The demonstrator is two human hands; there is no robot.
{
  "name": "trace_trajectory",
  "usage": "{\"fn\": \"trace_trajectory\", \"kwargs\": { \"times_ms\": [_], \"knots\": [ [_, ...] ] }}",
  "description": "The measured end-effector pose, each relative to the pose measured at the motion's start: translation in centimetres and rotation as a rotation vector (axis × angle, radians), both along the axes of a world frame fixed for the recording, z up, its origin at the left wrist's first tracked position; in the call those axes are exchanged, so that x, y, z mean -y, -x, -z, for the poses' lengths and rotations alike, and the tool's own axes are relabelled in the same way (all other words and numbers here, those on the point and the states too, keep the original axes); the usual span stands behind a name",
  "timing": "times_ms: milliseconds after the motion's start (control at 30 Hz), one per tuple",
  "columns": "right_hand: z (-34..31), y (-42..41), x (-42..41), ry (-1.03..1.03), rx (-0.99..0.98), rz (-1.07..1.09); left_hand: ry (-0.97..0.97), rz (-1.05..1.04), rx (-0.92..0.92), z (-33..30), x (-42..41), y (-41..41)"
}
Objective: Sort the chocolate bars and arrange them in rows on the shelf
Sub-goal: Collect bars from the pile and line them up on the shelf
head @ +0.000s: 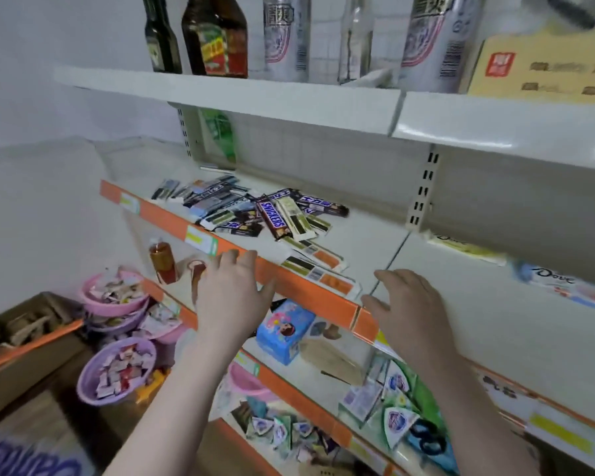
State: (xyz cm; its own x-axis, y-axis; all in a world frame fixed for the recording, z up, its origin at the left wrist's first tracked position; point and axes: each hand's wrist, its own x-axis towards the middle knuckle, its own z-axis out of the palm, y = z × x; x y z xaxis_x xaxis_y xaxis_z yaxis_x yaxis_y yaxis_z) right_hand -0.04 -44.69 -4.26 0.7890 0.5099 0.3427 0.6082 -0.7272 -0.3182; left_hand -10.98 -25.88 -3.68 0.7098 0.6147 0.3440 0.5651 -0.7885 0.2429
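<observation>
A jumbled pile of chocolate bars [255,209] lies on the white middle shelf [375,235], with a brown Snickers bar [272,219] on top. Two white-and-orange bars [318,269] lie side by side near the shelf's orange front edge [310,297]. A blue Dove bar [564,286] and a yellow bar [468,249] lie further right. My left hand [231,297] hovers at the orange edge, fingers apart, holding nothing. My right hand [409,307] is over the shelf front, also open and empty.
Bottles and cans [217,36] stand on the shelf above, beside a cardboard box [543,67]. Below are a blue box [284,329], soap packs [399,417], purple and pink candy bowls [117,372] and a brown cardboard box [24,338] at left.
</observation>
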Motion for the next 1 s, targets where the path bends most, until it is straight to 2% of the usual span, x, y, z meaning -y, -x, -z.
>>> {"fn": "trace_trajectory", "kwargs": {
  "times_ms": [167, 300, 533, 767, 900, 1000],
  "knots": [
    [1.0, -2.7, -6.1, -0.009, -0.07, -0.088, -0.039, 0.072, -0.018, 0.7, -6.6, -4.7],
    [1.1, -4.8, -9.5, 0.06, -0.239, -0.147, -0.045, 0.215, -0.062, 0.4, -10.9, -8.9],
    [-0.1, -5.8, -10.8, 0.108, -0.449, -0.152, -0.013, 0.615, -0.425, -1.6, -17.8, -15.4],
    [-1.2, -5.0, -12.1, 0.178, -0.43, -0.024, -0.183, 0.925, -0.679, -1.4, -20.2, -20.9],
    [-2.0, -4.9, -12.8, 0.2, -0.467, 0.037, -0.227, 1.078, -0.641, -1.4, -20.7, -23.0],
    [-2.0, -4.9, -13.3, 0.208, -0.45, 0.083, -0.4, 1.139, -0.504, -1.3, -20.5, -23.7]
  ]
}}
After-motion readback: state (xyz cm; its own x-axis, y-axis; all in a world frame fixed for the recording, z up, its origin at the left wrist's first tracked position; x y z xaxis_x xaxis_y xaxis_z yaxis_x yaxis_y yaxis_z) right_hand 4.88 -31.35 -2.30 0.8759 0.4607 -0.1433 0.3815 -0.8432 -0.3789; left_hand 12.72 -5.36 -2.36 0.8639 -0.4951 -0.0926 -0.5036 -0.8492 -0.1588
